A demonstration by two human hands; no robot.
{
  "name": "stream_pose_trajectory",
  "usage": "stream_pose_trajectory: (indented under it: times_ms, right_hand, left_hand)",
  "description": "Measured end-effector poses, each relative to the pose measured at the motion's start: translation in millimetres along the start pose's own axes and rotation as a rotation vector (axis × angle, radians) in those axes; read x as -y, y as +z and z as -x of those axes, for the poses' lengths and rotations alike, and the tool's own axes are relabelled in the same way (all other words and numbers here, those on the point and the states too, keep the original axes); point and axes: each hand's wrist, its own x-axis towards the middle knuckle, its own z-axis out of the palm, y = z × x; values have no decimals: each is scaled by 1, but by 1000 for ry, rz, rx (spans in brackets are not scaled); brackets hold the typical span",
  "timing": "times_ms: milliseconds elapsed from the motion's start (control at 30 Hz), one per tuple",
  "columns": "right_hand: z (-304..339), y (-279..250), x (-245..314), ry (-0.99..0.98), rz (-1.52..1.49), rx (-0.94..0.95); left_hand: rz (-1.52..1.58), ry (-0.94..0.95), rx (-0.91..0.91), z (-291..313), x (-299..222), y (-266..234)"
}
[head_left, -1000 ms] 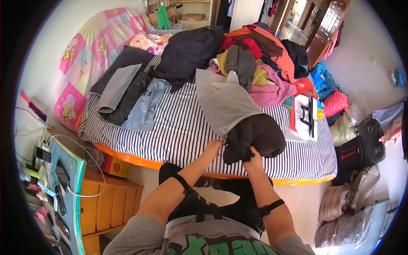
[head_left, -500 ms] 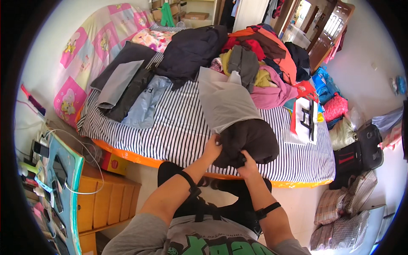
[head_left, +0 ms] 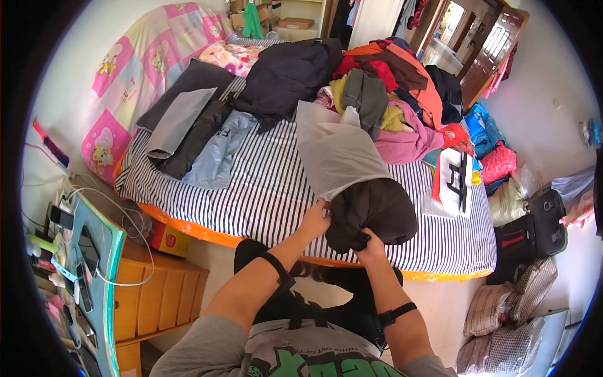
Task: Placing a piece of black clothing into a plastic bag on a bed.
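Note:
A rolled or folded black garment (head_left: 375,210) lies near the bed's front edge, its far part inside a frosted plastic bag (head_left: 342,154). The garment's near end bulges out of the bag's mouth. My right hand (head_left: 372,248) pinches the black cloth at that near end. On the left, my left hand (head_left: 315,220) is closed at the spot where the bag's mouth meets the garment. Whether it grips plastic or cloth is hard to make out.
Striped bedding (head_left: 264,188) lies under everything. Packed garments (head_left: 188,138) lie at left, a dark jacket (head_left: 286,75) behind, and a heap of colourful clothes (head_left: 402,81) at far right. A white bag with black handles (head_left: 453,182) sits right. A cluttered desk (head_left: 100,251) stands at left.
The left hand's fingers have loosened slightly from the black cloth and shifted a little at the bag's edge. The right hand keeps its pinch, moved slightly right and nearer. The whole view shifts slightly.

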Motion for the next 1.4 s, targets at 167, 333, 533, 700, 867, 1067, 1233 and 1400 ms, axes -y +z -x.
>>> stream_pose_trajectory:
  times_ms: [167, 333, 533, 700, 867, 1067, 1233, 1400]
  right_hand:
    - [1, 0, 11, 90, -25, -36]
    - [8, 15, 8, 86, 81, -107]
    - [5, 13, 10, 26, 71, -88]
    - [-3, 39, 17, -17, 36, -48]
    - [-24, 54, 12, -147, 78, -64]
    - [-13, 57, 9, -123, 96, -43]
    - [-1, 50, 8, -104, 129, -100]
    - [-10, 40, 1, -56, 140, -35]
  left_hand:
    - [241, -98, 85, 1, 4, 1]
    - [168, 10, -142, 4, 21, 18]
    - [311, -124, -121, 13, 11, 12]
    - [292, -127, -125, 24, 12, 8]
    - [176, -130, -188, 25, 4, 11]
    - [-69, 47, -376, 4, 1, -12]
    - [-316, 206, -225, -8, -31, -37]
    - [-419, 73, -163, -9, -23, -34]
